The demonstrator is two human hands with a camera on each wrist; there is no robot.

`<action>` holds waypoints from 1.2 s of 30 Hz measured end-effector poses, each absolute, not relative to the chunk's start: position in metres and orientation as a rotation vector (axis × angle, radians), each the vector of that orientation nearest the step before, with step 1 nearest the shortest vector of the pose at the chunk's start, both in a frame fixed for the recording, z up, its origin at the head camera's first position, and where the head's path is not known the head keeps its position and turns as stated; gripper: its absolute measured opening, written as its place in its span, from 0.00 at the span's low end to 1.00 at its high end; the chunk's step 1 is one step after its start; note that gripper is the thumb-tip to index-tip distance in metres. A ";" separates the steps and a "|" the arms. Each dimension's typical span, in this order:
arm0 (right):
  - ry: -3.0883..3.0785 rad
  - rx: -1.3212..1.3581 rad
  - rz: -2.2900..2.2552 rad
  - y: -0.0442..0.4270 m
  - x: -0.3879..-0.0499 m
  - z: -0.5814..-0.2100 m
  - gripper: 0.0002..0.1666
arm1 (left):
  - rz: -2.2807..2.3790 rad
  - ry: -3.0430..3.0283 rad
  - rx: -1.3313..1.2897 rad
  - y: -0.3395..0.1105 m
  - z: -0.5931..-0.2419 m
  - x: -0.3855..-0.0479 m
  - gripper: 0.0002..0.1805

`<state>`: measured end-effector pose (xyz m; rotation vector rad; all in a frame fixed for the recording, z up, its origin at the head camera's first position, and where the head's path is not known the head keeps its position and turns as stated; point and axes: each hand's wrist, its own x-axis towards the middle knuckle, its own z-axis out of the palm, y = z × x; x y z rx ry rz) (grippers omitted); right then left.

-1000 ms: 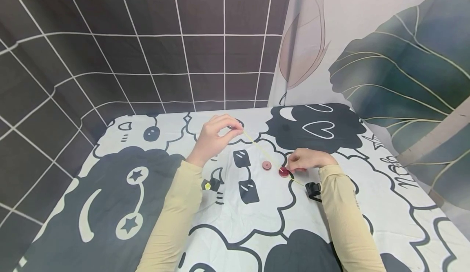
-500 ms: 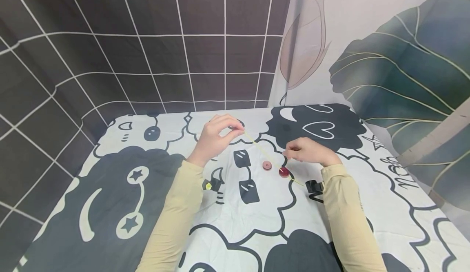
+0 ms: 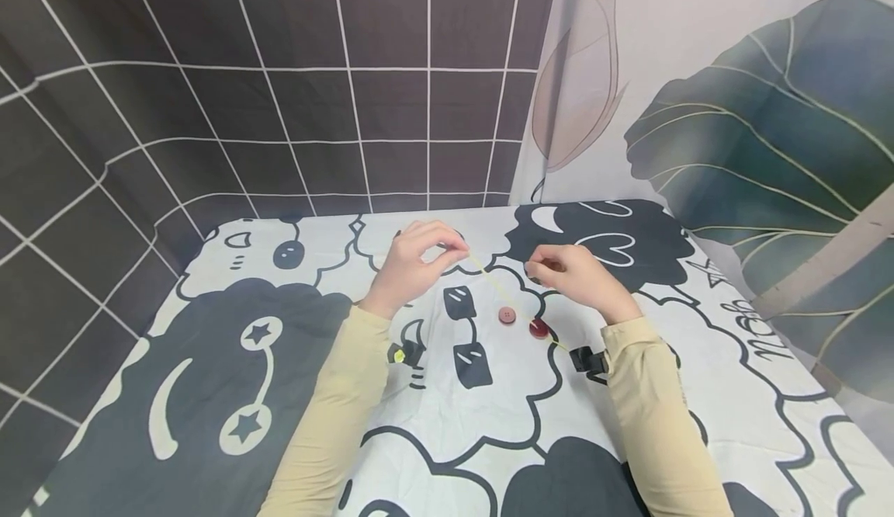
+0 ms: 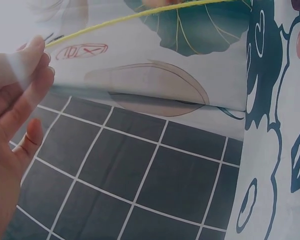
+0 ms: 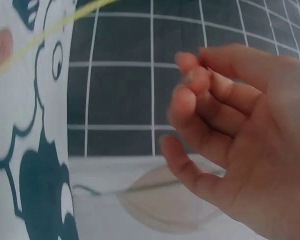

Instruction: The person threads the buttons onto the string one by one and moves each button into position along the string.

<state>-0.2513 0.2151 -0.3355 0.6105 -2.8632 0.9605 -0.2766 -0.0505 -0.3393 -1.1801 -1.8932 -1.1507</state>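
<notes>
My left hand point(image 3: 417, 262) pinches one end of a thin yellow cord point(image 3: 490, 280) between thumb and forefinger, raised above the cloth. The cord slants down, taut, to a glossy dark red button point(image 3: 538, 328) and comes out past it on the right. Just left of that button lies a matte pink button point(image 3: 507, 315). My right hand point(image 3: 574, 275) hovers above both buttons, beside the cord. In the right wrist view its fingers point(image 5: 210, 135) are loosely curled, thumb near the fingertips, with nothing visible held. The yellow cord point(image 5: 55, 29) passes left of that hand.
Under everything spreads a black-and-white cartoon cloth point(image 3: 447, 424). A dark gridded curtain point(image 3: 384, 105) hangs behind and to the left, a leaf-patterned curtain point(image 3: 761, 137) to the right. Black cameras sit at the left wrist point(image 3: 412, 354) and right wrist point(image 3: 585, 360).
My right hand has let go of the red button and risen up and to the left, nearer my left hand. The left hand, cord and buttons have hardly moved.
</notes>
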 end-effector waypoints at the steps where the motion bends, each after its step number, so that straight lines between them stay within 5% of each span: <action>1: -2.841 0.588 0.983 0.212 -0.251 -0.335 0.09 | -1.149 -1.895 -1.182 -0.050 -0.339 -0.276 0.05; 19: -2.654 0.803 1.591 0.174 -0.248 -0.341 0.19 | -1.095 -1.971 -1.254 -0.039 -0.345 -0.275 0.04; 31: -2.703 0.647 1.542 0.175 -0.249 -0.342 0.10 | -1.055 -1.968 -1.271 -0.036 -0.348 -0.276 0.05; 36: -2.695 0.602 1.541 0.179 -0.248 -0.339 0.08 | -1.064 -2.100 -1.280 -0.035 -0.350 -0.275 0.13</action>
